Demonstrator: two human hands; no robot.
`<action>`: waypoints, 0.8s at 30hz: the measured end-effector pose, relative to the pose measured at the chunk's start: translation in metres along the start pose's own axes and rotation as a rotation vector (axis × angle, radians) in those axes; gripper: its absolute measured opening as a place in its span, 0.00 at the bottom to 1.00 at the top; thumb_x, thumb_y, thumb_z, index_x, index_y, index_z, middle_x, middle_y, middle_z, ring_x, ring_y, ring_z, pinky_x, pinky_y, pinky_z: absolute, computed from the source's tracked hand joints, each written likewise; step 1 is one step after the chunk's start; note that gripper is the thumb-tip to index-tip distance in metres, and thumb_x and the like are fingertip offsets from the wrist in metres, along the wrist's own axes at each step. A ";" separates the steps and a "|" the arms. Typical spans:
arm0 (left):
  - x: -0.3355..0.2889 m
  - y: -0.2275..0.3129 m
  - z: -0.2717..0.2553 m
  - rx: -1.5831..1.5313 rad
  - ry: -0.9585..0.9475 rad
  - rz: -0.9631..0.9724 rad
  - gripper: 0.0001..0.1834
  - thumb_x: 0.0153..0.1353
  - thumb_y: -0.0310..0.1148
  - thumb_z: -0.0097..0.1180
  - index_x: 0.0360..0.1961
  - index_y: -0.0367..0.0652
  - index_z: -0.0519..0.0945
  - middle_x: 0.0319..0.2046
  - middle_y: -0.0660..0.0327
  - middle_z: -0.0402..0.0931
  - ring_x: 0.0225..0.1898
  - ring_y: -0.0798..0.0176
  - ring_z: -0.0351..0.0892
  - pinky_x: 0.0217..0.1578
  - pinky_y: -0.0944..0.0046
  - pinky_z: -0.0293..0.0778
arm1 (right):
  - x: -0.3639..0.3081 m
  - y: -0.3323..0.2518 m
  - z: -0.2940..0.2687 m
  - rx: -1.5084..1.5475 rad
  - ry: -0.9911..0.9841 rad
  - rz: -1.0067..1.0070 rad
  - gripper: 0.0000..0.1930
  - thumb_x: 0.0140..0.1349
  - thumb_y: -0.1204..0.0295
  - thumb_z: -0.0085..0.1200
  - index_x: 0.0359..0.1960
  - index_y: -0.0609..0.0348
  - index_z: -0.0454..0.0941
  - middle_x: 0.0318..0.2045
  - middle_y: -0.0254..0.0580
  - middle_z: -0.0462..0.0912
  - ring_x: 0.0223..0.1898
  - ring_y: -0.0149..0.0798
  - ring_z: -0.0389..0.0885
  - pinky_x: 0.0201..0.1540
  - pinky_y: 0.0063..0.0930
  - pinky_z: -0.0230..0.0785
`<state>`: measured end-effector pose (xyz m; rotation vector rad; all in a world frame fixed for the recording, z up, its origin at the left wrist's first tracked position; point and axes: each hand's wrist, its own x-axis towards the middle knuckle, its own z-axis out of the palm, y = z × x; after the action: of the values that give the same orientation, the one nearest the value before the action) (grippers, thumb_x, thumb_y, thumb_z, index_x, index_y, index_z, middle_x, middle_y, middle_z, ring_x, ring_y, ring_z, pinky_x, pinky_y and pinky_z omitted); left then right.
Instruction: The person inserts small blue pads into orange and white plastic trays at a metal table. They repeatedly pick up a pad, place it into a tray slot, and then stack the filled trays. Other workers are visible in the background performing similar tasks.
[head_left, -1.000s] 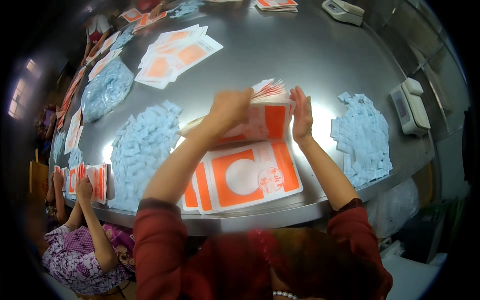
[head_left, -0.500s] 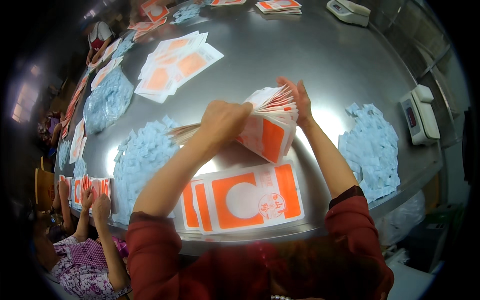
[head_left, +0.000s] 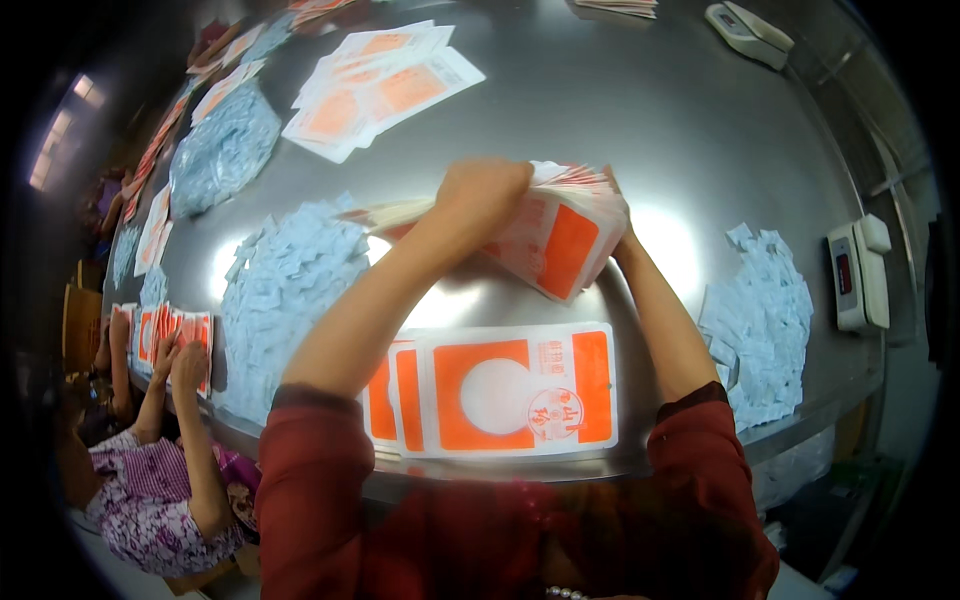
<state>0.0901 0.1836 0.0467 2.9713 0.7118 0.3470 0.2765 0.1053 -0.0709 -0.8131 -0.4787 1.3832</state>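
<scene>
A person in red sleeves stands at a steel table (head_left: 700,120), holding a thick stack of orange-and-white pouches (head_left: 560,235) upright just above its middle. The left hand (head_left: 485,190) grips the stack's top, fingers curled closed over it. The right hand (head_left: 618,215) presses the far side; its fingers are mostly hidden, so their spread cannot be told. Flat pouches (head_left: 500,390) lie at the near edge, below the stack. Heaps of pale blue sachets sit left (head_left: 285,290) and right (head_left: 765,320). A co-worker (head_left: 170,480) handles pouches at far left.
</scene>
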 end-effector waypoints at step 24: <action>0.012 -0.151 0.098 -1.557 -0.170 -0.642 0.27 0.38 0.15 0.63 0.46 0.35 0.77 0.40 0.57 0.78 0.39 0.61 0.78 0.46 0.64 0.74 | 0.009 0.027 0.027 0.119 0.164 -0.070 0.53 0.56 0.43 0.49 0.68 0.65 0.30 0.66 0.63 0.49 0.65 0.58 0.54 0.64 0.55 0.48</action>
<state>0.0569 0.3225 -0.0633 1.2298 0.7628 0.3340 0.2401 0.1197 -0.0753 -0.7977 -0.2929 1.2564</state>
